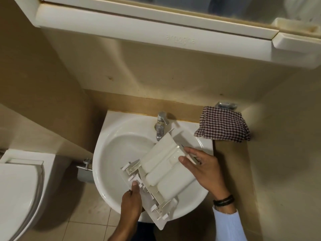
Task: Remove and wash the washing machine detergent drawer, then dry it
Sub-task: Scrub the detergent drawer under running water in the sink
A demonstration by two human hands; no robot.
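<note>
The left grip [130, 204] is nearest, coming up from the bottom edge. Its thumb lies on the back of the front panel [157, 221] and its other fingers are hidden beneath, so it looks to be pinching that panel by its left end. The drawer [166, 169] is held over the sink [111, 153], clear of any surface, and seems turned bottom-up, with the rounded undersides of its compartments showing. Its long axis runs on a diagonal. The panel end is near and low, hanging past the front rim of the sink, and the open back end points away and a little right, just beside the spout of the tap [160, 125]. The right grip [203, 169] sits farther along that axis, about midway on the right side wall, clasping the edge between thumb and fingers. With the 2 grips set at opposite ends and sides, a roll about the long axis would be easy. For a rinse, I judge the right grip is the better placed to steer the back end under the spout. No stream of water can be made out. Beyond the right grip, a checked cloth [224, 126] hangs at the wall right of the sink, well within reach for drying, though it is not yet in use.
</note>
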